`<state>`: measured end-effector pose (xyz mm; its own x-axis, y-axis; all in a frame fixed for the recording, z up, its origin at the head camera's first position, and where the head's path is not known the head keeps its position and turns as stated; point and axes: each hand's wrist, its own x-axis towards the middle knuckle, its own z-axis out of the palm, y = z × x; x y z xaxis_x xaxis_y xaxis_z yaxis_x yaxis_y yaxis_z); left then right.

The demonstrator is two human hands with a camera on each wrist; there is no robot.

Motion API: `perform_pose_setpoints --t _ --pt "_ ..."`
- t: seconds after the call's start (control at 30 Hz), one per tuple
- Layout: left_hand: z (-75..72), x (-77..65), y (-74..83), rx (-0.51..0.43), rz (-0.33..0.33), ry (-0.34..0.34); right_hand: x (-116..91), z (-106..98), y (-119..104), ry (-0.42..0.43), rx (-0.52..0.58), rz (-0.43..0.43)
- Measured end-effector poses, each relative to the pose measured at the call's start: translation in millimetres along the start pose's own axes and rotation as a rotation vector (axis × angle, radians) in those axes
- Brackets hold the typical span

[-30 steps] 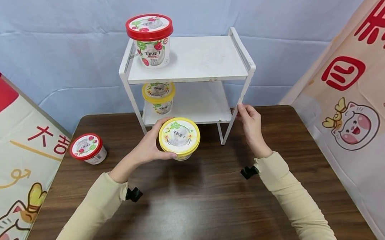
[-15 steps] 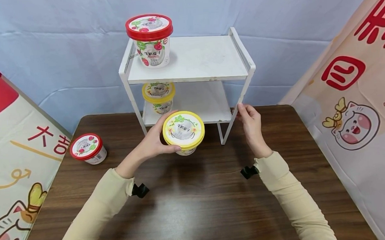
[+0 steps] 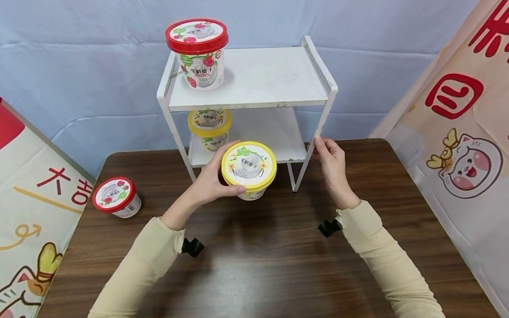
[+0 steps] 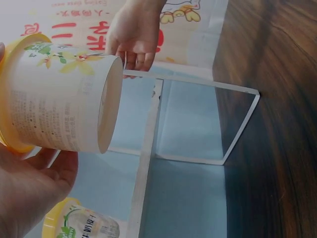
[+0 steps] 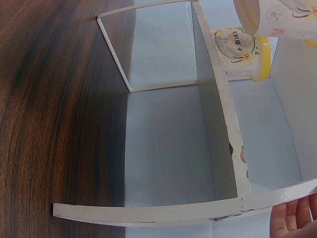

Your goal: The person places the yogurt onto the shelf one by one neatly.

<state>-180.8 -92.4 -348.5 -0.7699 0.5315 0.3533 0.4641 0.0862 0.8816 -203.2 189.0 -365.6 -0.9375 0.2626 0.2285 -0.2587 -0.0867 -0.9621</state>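
Note:
My left hand (image 3: 209, 182) grips a yellow-lidded paper tub (image 3: 248, 165) from its left side, thumb in front. Held above the table, the tub is in front of the lower shelf of a white two-tier rack (image 3: 272, 75). Yellow flowers show on its wall in the left wrist view. My right hand (image 3: 335, 172) holds the rack's right front post, and its fingertips (image 5: 292, 215) show at the frame in the right wrist view. Another yellow-lidded tub (image 3: 210, 127) stands at the left of the lower shelf. A red-lidded strawberry tub (image 3: 201, 61) stands at the left of the top shelf.
A second red-lidded tub (image 3: 117, 198) stands on the dark wooden table (image 3: 259, 272), left of the rack. Pale blue cloth (image 3: 105, 66) hangs behind. Printed banners border the table at the left and right.
My left hand has carried the yellow-lidded tub to the right and toward the rack's lower shelf. The right hand stays on the post.

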Motion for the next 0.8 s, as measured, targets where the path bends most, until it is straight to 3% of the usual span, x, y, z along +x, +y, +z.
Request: perform_pose_setpoints --t 0.43,0.8 --pt "0.7 13.0 -1.4 -0.036 -0.017 -0.003 -1 0 0 0.012 0.012 0.002" --pt "1.6 26.5 -1.5 0.000 -0.035 0.018 0 1 -1 0.008 0.007 0.012"
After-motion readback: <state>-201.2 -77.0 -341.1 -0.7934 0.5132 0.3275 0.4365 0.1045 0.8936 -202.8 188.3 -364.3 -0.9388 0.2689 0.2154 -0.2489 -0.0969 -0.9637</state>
